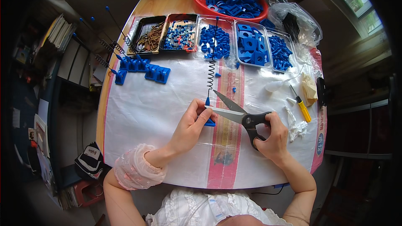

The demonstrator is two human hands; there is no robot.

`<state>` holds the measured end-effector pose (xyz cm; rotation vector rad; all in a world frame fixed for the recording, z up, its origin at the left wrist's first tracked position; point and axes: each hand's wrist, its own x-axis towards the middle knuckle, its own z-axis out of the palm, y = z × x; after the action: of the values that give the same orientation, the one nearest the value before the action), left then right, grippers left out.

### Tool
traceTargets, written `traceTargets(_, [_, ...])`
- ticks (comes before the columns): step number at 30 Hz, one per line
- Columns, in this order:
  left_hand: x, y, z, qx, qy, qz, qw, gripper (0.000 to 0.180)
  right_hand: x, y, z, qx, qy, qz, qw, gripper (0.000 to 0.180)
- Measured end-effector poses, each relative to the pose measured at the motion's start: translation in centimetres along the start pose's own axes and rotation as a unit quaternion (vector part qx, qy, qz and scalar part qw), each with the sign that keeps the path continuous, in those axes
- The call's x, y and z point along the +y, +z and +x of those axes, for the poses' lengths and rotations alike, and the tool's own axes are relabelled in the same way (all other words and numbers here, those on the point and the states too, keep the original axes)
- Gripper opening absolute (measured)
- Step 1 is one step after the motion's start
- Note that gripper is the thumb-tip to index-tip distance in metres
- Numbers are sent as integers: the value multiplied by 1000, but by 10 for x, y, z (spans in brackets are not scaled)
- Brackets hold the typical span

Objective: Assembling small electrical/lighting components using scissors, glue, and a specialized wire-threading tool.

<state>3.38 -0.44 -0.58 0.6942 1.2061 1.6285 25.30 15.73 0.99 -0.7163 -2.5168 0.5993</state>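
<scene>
My left hand [190, 123] pinches a small blue plastic base [210, 122] at the middle of the table. A blue cone [207, 101] rises from it, and a black coil spring wire [211, 75] runs up from the cone toward the trays. In my right hand [274, 140] is a pair of scissors [248, 120] with black handles, held by the loops. The blades are spread apart; the lower one lies by my left fingertips and the upper one points toward the foot of the spring. My left fingers hide most of the base.
Behind stand trays of brass-coloured pins [151, 37], small beads [179, 35], blue cones [214, 42] and blue plates [252, 45]. A red basin [261, 14] holds more blue parts. Finished-looking spring pieces [136, 65] stand at left. A yellow-handled screwdriver [303, 109] and crumpled tissue [295, 125] lie right.
</scene>
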Motion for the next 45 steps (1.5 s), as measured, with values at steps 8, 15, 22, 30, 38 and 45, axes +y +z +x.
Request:
traceTargets(8, [-1,0,-1,-3,3,-11,1000,15,2,2,0,6,-7,4,1000,50])
traceTargets(15, [1,2,-1,6,-1,-15,1000,16,2,1,0,4,-11,-1,1000,49])
traceTargets(22, [-3,-1,0,-6,13,1,1000,14,2,2,0,6,-8,1,1000,48])
traceTargets(30, [-2,-1,0,-1,3,13,1000,14,2,1,0,2,-7,-1,1000,49])
traceTargets(38, [0,1,0,7,11,11,1000,18,3,2,0,2,-13,-2,1000,48])
traceTargets(45, [-2,-1,0,7,6,17,1000,18,3,2,-1,4,-11,-2,1000,49])
